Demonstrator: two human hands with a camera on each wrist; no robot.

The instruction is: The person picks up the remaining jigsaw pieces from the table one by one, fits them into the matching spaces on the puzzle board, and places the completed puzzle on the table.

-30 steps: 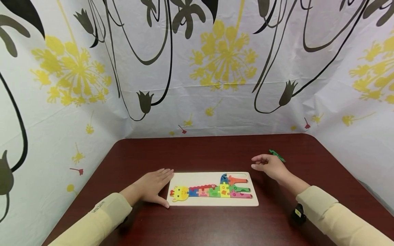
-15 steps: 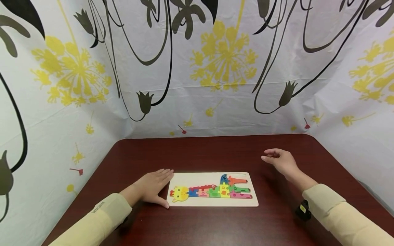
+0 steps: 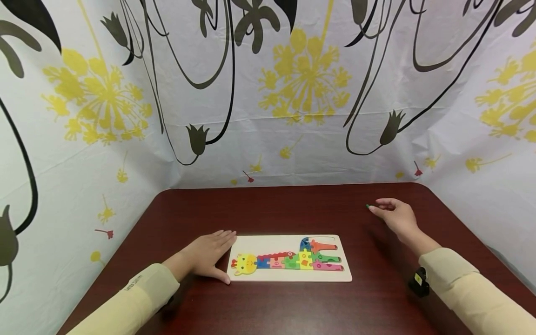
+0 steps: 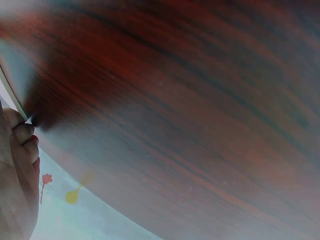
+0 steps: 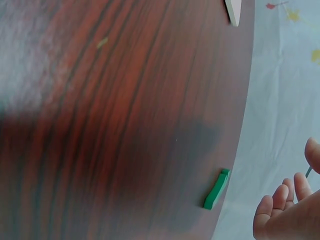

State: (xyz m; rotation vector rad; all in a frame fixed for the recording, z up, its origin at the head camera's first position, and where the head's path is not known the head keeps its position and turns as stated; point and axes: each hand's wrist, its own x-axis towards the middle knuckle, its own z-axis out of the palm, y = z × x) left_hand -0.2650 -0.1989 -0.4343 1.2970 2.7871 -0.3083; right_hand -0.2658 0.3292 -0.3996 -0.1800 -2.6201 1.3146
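A pale puzzle board point(image 3: 268, 243) with a colourful giraffe of jigsaw pieces point(image 3: 289, 260) lies on the table in the head view. My left hand point(image 3: 209, 253) rests at its left end, fingers extended along the edge and thumb at the near corner. Beyond the board to the right, my right hand point(image 3: 395, 216) hovers with loosely bent fingers and holds nothing. A green puzzle piece point(image 5: 217, 190) lies on the table in the right wrist view, apart from the right hand's fingers point(image 5: 264, 207). In the head view the hand hides all but its tip point(image 3: 367, 205).
The dark red-brown wooden table point(image 3: 276, 307) has rounded far corners. A white sheet point(image 3: 259, 153) printed with yellow and grey flowers hangs close behind and beside it. Dark straps sit at both wrists, and a corner of the board point(image 5: 234, 11) shows in the right wrist view.
My right hand has moved right and slightly farther away, over the green puzzle piece, which it now mostly hides in the head view. The left hand and the board have stayed put.
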